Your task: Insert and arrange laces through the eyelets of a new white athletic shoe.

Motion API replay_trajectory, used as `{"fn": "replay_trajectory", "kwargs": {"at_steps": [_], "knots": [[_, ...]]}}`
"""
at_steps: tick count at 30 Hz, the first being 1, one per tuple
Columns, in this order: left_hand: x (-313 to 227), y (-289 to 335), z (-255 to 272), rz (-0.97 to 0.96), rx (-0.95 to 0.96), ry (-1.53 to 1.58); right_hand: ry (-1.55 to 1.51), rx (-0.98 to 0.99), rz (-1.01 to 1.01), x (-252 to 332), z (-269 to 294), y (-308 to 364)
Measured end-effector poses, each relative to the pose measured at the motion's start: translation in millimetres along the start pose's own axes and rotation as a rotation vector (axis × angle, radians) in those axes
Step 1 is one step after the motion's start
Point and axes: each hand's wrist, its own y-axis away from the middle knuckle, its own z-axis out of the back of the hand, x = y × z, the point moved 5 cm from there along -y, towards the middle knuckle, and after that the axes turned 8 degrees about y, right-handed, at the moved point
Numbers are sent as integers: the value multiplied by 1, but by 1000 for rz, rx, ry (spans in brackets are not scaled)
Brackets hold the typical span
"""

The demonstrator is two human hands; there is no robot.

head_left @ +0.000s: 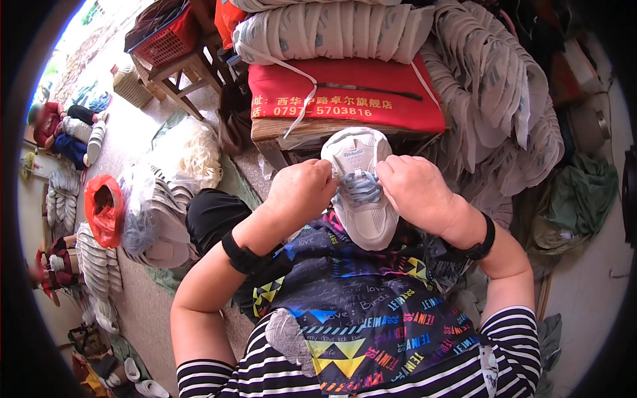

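A pale grey-white shoe upper (361,225) rests upright on my lap, its toe toward me and its opening away. Light blue shoelace (360,189) zigzags over its tongue (358,154). My left hand (302,190) is closed in a pinch at the left row of eyelets. Opposite it, my right hand (418,192) pinches at the right row. Both seem to grip the lace, though my fingers cover its ends. Under the shoe lies my dark apron (371,312) with bright printing.
Just ahead, a red cloth (345,99) covers a wooden stand, with a thin dark tool (371,87) and a white cord on it. Stacked uppers (332,33) lie behind; more uppers (491,79) hang at right. Bagged uppers (159,219) and a red bag (104,209) sit left. Other people work far left.
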Motion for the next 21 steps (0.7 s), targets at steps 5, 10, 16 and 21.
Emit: {"fn": "replay_trajectory", "kwargs": {"at_steps": [5,10,16,21], "knots": [[1,0,-4,-42,-55,87,-28,43,-37,-1,-3,2],[3,3,-1,-83,-56,160,-27,7,-39,0,1,2],[0,-1,14,-160,-164,129,-36,-135,-42,1,12,-1],[-6,-4,18,-351,-128,61,-166,-138,-84,-5,12,-6]]}}
